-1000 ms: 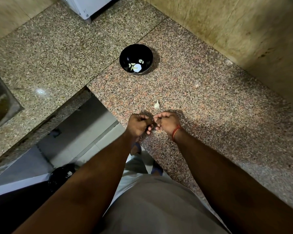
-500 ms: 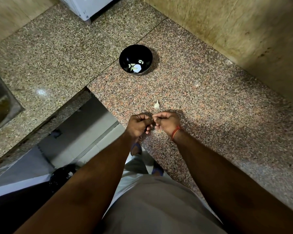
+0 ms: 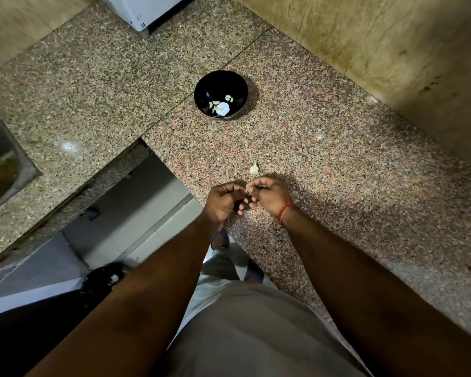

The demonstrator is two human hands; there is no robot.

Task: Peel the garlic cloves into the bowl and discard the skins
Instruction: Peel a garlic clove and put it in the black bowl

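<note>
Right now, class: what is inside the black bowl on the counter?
The black bowl holds a few pale peeled garlic cloves near its bottom. Its near wall hides part of the bottom, so an exact count isn't possible.

Dim, warm light; a glare spot on the granite counter (image 3: 70, 146), soft shadow beside the hands, wide-angle bending at edges.

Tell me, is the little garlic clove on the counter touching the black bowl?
Apart. The head view shows the garlic clove lying well short of the black bowl, bare granite counter between them.
</note>
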